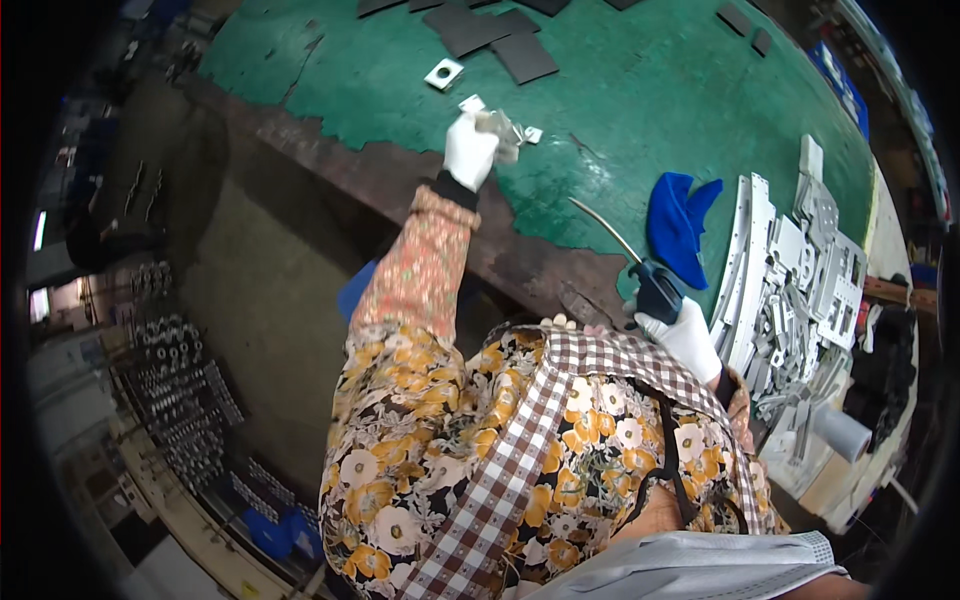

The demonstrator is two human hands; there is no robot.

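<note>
My left hand, in a white glove, reaches over the green worktable. Its fingers are closed on a small silvery metal part, blurred and partly hidden by the hand. Close by lie a square metal plate with a round hole and a small pale square piece. Near the table's front edge my right hand, also gloved in white, grips a dark blue air blow gun. The gun's thin curved nozzle points up and left, toward the table.
A blue cloth lies right of the nozzle. Further right, many metal strips and brackets are heaped beside a clear plastic roll. Dark flat pads are scattered at the far side. Racks of metal parts stand at left.
</note>
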